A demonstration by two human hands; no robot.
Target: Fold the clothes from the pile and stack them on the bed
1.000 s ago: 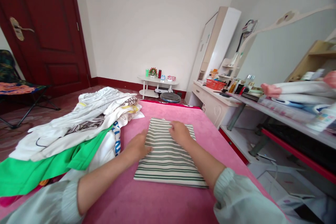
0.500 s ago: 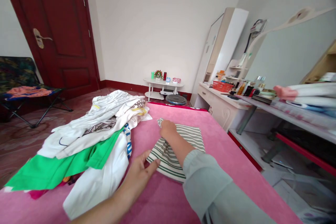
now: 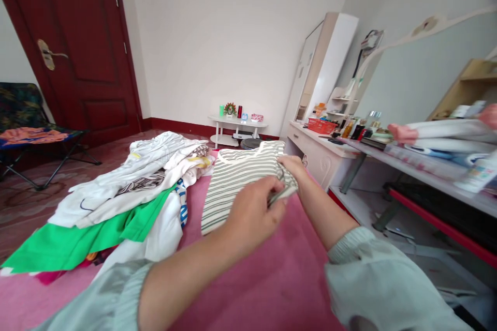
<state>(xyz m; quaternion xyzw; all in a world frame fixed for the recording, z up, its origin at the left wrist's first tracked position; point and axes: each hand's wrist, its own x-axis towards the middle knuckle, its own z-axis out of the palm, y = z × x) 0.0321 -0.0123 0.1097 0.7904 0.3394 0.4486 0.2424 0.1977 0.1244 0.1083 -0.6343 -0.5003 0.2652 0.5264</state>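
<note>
1. The striped garment (image 3: 236, 176) lies near the far end of the pink bed cover (image 3: 248, 289), right of the clothes pile (image 3: 128, 191). Its right side is bunched, and the forearms and hands hide some of it.
2. The left hand (image 3: 256, 207) is closed on that near, bunched edge, cloth between thumb and fingers. Where the fingertips end is hard to make out.
3. The right hand (image 3: 297, 168) grips the same bunched side farther off, its fingertips partly lost in the folds.
4. The grey-green sleeves (image 3: 388, 279), two of them, are cut off by the bottom of the view, and the camouflage folding chair (image 3: 19, 101) by the left edge.
5. Counting: two hands, one striped garment, one green garment (image 3: 85, 238) in the pile. The pile's other layers overlap too much to count.
6. Across the room, one white side table (image 3: 233, 120) carries five small items. The round dark object (image 3: 251, 143) below is partly covered by the striped garment.
7. Half a second ago the garment lay nearer, the right hand on its far left corner, the left on its near left. Now both hands are at its right side, and a pale curved edging shows along the far side.
</note>
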